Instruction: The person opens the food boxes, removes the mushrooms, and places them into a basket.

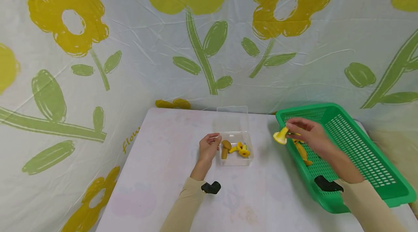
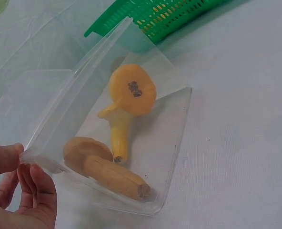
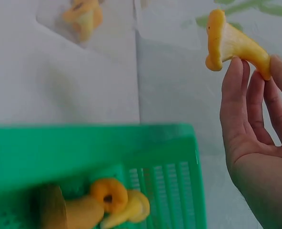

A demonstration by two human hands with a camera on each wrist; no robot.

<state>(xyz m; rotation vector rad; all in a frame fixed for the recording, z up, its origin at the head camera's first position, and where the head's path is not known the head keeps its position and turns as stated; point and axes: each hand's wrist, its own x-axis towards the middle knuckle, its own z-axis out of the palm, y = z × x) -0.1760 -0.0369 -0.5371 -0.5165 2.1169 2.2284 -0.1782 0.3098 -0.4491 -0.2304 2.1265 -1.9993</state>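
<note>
My right hand (image 1: 308, 135) pinches a yellow mushroom (image 1: 281, 136) by its stem, cap hanging down to the left, over the near-left rim of the green basket (image 1: 343, 116). In the right wrist view the mushroom (image 3: 231, 43) sits between thumb and fingertips. With thumb and fingers my left hand (image 1: 209, 147) pinches the left edge of a clear plastic box (image 1: 236, 163), as the left wrist view shows (image 2: 22, 191). Inside the box lie a brown mushroom (image 1: 226, 149) at the left and yellow mushrooms (image 1: 243, 151) at the right. The box's clear lid (image 1: 232, 116) stands open behind it.
More mushrooms (image 1: 302, 152) lie in the left part of the basket. The basket stands on the right side of the white table (image 1: 156, 174). A flower-print cloth (image 1: 137, 61) hangs behind the table and along its left side.
</note>
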